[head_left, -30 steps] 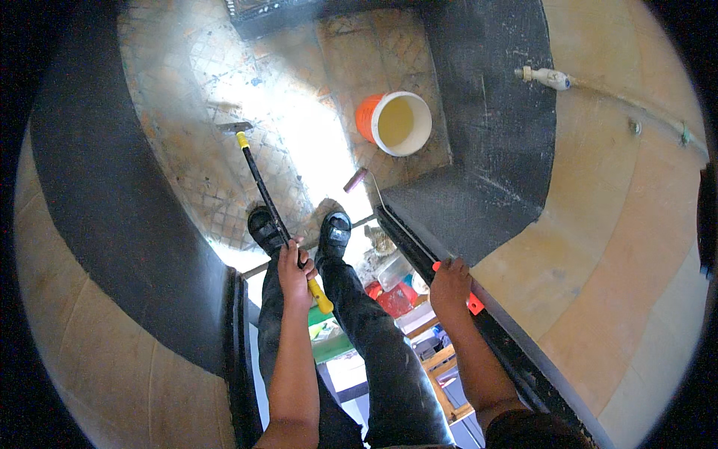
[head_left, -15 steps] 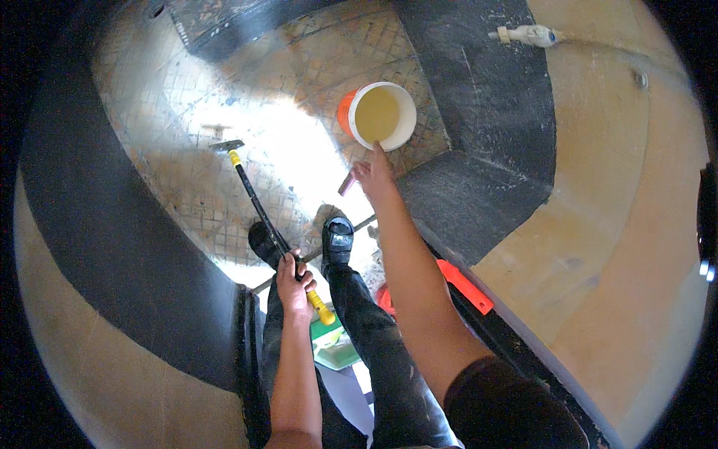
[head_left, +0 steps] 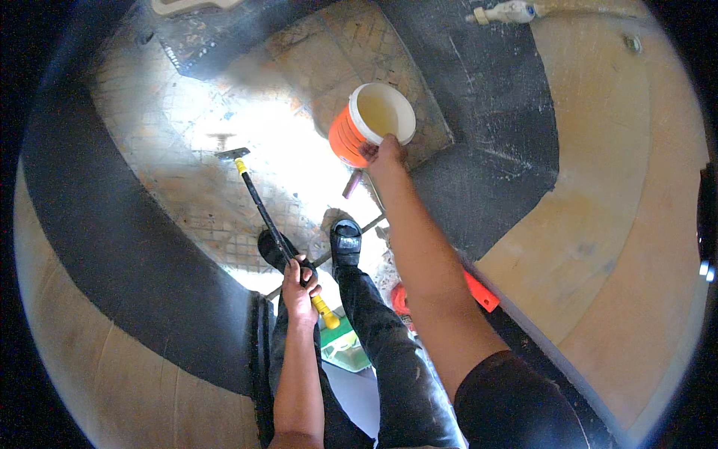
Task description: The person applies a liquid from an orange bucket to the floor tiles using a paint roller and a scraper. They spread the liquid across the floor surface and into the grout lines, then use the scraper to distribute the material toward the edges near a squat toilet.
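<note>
My left hand point(head_left: 301, 290) is closed around the black shaft of a long-handled scraper point(head_left: 263, 212) with yellow ends. The scraper's flat blade points away from me, over the floor at the left. With fingers and thumb at the near rim, my right hand point(head_left: 384, 152) grips an orange bucket point(head_left: 347, 139) with a white inside. Pale yellow liquid point(head_left: 378, 114) stands in it, and the bucket leans so that its orange side shows. The bail's pinkish grip point(head_left: 352, 184) hangs beside the bucket, near my right hand.
Tiled floor point(head_left: 232, 224) with a bright wet glare lies ahead. Black bands run along the lower walls point(head_left: 486, 127). A pipe fitting point(head_left: 508, 12) sticks out of the right wall. Behind my right forearm is a red-orange tool point(head_left: 481, 290); a green container point(head_left: 346, 352) is between my legs.
My right hand has closed on the bucket's rim, and the bucket has tipped, baring more of its orange side. The scraper stays in my left hand. The view has shifted slightly.
</note>
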{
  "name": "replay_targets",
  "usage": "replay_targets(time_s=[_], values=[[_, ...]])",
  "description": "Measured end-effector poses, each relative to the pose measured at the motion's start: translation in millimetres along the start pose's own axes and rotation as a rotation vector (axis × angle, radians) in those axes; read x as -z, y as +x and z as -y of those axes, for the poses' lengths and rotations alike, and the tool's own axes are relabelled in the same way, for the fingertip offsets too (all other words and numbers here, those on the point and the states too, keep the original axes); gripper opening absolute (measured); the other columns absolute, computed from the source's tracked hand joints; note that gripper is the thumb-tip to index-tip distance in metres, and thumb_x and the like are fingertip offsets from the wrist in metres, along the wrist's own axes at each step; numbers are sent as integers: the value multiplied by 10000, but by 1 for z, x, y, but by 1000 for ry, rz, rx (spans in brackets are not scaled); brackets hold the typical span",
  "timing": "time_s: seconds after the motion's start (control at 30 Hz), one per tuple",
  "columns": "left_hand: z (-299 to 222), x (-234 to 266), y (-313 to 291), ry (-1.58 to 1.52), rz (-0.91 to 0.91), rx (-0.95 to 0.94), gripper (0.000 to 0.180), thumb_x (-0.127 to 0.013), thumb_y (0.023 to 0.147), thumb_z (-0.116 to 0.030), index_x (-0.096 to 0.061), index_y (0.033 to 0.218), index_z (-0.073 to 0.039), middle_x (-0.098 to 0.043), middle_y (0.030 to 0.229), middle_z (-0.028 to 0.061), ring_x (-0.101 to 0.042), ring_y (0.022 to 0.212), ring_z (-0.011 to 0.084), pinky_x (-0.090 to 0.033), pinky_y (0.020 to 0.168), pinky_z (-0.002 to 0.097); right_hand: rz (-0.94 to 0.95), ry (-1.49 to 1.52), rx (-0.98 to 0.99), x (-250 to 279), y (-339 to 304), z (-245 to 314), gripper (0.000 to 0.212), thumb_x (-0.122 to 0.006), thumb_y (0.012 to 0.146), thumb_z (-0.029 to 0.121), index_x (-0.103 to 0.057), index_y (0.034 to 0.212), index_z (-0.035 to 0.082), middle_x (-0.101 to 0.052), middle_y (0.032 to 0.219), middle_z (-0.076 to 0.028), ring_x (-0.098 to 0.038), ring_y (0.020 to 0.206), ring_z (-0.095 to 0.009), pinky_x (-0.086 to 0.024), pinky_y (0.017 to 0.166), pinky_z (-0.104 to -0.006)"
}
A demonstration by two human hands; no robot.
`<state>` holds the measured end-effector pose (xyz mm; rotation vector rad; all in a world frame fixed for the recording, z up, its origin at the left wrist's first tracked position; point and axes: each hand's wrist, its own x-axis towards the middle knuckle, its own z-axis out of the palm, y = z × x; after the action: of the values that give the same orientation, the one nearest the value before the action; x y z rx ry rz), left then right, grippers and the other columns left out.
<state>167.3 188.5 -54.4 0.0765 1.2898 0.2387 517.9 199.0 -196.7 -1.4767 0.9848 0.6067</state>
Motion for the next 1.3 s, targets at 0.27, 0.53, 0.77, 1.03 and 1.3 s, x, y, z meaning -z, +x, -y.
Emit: replay_targets(time_s=[0.27, 0.53, 0.77, 1.03, 1.3], values=[[-13, 18, -39, 45, 23, -85, 290, -549, 1046, -411, -574, 1187, -158, -430, 719, -67, -352, 517, 37, -290, 451, 201, 113, -590, -39, -60, 27, 154, 271, -457, 973, 170, -582, 1182, 54, -640, 753, -113, -547, 442, -178, -585, 466, -338], [-36, 14, -140, -46, 16, -168, 283, -506, 1069, -376, -562, 1218, -141, -429, 723, -58, -355, 525, 39, -298, 458, 202, 159, -496, 134, -52, -13, 165, 289, -399, 961, 163, -610, 1098, 19, -657, 744, -109, -441, 413, -107, -600, 550, -366], [-11, 25, -189, 3, 33, -123, 286, -514, 1065, -376, -551, 1226, -142, -430, 728, -58, -361, 531, 43, -319, 470, 216, 171, -258, 168, -4, -53, 103, 288, -432, 920, 130, -571, 1128, -13, -665, 768, -138, -574, 515, -182, -563, 495, -364], [54, 92, -211, 39, -107, -11, 244, -524, 1066, -323, -589, 1179, -117, -415, 668, -46, -356, 488, 57, -302, 428, 226, 148, -45, -88, 80, -96, -12, 263, -442, 939, 149, -533, 1125, -14, -645, 725, -153, -563, 468, -219, -510, 396, -375], [67, 130, -219, 100, -136, -90, 294, -505, 1067, -368, -555, 1222, -124, -430, 706, -32, -370, 501, 66, -323, 436, 230, 130, -713, 113, 64, -103, -30, 274, -480, 913, 119, -599, 1134, 8, -645, 804, -201, -554, 525, -206, -471, 402, -312]])
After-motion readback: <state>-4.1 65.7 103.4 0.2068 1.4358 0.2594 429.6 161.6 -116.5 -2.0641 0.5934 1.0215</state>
